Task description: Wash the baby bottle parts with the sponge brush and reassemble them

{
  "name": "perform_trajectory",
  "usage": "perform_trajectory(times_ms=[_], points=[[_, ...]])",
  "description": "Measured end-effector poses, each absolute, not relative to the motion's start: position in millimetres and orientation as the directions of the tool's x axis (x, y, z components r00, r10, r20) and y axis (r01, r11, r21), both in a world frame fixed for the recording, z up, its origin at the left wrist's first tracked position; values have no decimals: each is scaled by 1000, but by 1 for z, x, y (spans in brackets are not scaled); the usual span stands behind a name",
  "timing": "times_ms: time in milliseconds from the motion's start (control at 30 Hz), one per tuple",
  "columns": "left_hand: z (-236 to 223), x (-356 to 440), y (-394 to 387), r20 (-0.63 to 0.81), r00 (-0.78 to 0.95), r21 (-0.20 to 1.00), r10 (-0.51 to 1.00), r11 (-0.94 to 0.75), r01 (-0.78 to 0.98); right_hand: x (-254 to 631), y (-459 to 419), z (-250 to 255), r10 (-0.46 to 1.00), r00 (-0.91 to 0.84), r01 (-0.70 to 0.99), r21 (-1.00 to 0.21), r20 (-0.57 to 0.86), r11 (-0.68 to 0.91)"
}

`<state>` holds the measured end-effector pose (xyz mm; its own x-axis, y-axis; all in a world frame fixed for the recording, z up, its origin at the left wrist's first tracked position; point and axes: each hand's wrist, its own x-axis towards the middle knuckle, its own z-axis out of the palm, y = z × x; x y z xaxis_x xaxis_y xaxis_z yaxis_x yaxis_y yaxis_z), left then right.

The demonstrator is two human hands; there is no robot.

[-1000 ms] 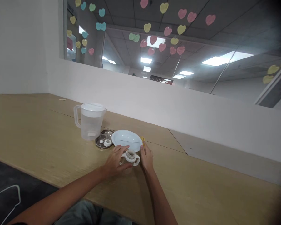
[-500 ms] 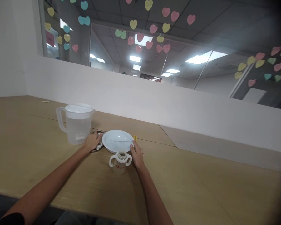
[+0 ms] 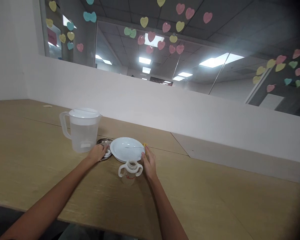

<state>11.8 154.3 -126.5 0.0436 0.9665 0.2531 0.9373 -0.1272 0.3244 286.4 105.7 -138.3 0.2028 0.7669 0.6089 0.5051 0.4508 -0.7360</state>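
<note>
My left hand (image 3: 97, 153) reaches over a round metal dish (image 3: 110, 157), fingers curled down at a white ring (image 3: 107, 153) lying in it; the fingertips are partly hidden. My right hand (image 3: 149, 163) is at the right rim of a pale blue plate (image 3: 120, 154). Its fingers close on a thin wire-like rod (image 3: 133, 147) with a yellow end (image 3: 145, 145); the rod extends left over the plate. Between my hands, a clear baby bottle (image 3: 129, 177) with two white handles and red lettering stands upright, its mouth uncovered, touched by neither hand.
A lidded clear plastic pitcher (image 3: 83, 135) containing liquid stands left of the dish, close to my left hand. Behind the wooden table (image 3: 202, 200) runs a white wall (image 3: 130, 96) below a window with heart-shaped notes. The table's front edge lies under my forearms.
My left hand has left the bottle and moved left to the metal dish. The bottle now stands on the table. My right hand stays by the plate; the rod has shifted slightly right.
</note>
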Motion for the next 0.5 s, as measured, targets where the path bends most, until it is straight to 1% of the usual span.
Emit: perform_trajectory(times_ms=[100,267,367,500], points=[[-125,11,155,241,0,339,971,-84,937,281,100,-132,673,254,500,-690,695,524],[-123,8,156,254,-8,374,967,-90,923,276,95,-130,544,386,525,-662,745,534],[-120,5,155,284,-12,400,959,-107,910,277,98,-134,533,463,491,-706,708,510],[-115,3,151,335,-61,436,940,-97,895,276,101,-135,553,540,374,-770,634,517]])
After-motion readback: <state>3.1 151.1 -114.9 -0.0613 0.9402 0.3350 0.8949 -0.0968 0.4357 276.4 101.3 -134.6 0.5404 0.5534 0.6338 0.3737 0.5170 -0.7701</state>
